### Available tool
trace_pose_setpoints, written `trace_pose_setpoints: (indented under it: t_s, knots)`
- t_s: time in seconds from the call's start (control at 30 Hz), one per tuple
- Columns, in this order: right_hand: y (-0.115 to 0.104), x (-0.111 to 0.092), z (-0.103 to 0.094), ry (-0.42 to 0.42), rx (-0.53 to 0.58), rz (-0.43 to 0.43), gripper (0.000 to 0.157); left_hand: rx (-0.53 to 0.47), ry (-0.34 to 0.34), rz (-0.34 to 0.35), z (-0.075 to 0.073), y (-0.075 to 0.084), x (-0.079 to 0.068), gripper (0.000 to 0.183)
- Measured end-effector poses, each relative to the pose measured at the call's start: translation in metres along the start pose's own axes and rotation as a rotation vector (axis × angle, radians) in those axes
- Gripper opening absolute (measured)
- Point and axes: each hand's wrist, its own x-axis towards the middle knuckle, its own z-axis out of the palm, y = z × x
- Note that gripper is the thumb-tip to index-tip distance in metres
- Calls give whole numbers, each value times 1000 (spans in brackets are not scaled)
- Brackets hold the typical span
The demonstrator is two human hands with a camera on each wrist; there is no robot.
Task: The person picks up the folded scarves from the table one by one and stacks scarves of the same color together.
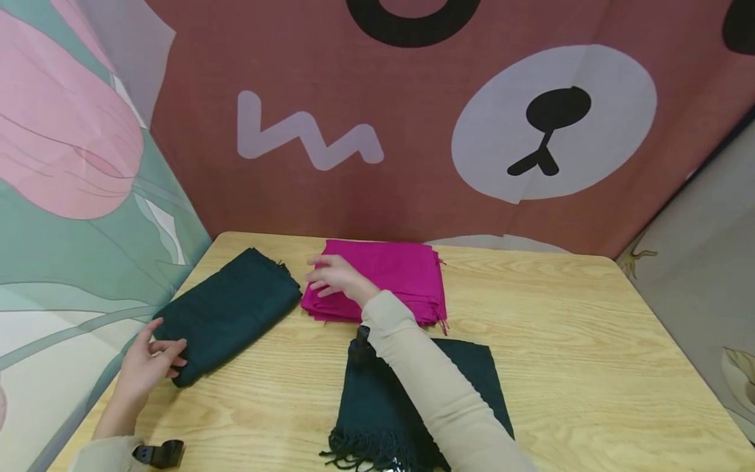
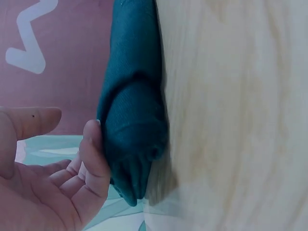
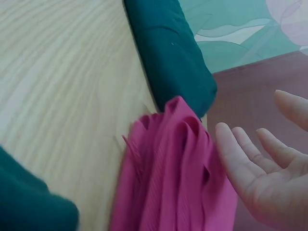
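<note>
Both released, left grip touches green cloth's edge, right grip overhangs pink cloth, tabletop stretching rightward.

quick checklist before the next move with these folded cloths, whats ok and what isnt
1. Left hand gripping the left green cloth: not ok, fingertips at its edge, thumb apart.
2. Right hand free: ok, over the pink cloth, holding nothing.
3. Pink cloth folded: ok, layered, with some fringe sticking out.
4. Pink and left green cloths apart: cannot tell, their corners sit very close.
5. Near green cloth uncovered: not ok, the right sleeve crosses above it in the head view.
</note>
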Motion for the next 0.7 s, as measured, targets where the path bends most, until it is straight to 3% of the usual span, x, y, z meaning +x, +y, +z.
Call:
trace_pose_setpoints:
  t_s: [0.47, 0.7]
  knots:
    - [12, 10, 23, -13, 127, 45, 56, 117, -8, -110, -11, -14, 2, 74]
    - [11, 11, 32, -30, 91, 48, 62, 49, -67, -165, -12, -18, 4, 75]
